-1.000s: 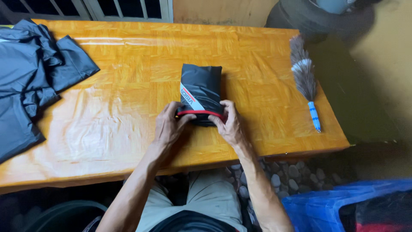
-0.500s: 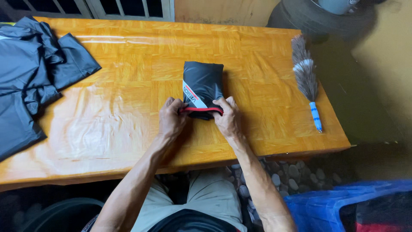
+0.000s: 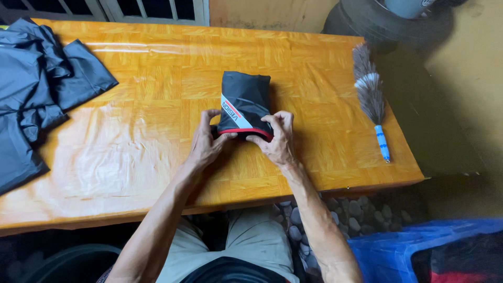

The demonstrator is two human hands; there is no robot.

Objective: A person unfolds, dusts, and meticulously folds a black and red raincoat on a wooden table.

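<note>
Both hands, left hand (image 3: 205,142) & right hand (image 3: 277,139), clamped on folded black garment (image 3: 244,104) btwn them, near edge.

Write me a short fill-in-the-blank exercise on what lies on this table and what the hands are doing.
1. Both hands, the left hand and the right hand, grip the near edge of a folded black bundle that is trimmed in ____.
2. The feather duster with the blue handle lies to the ____ of the bundle.
3. A heap of dark grey cloth lies at the ____ end of the wooden table.

Missing words: red; right; left
</note>
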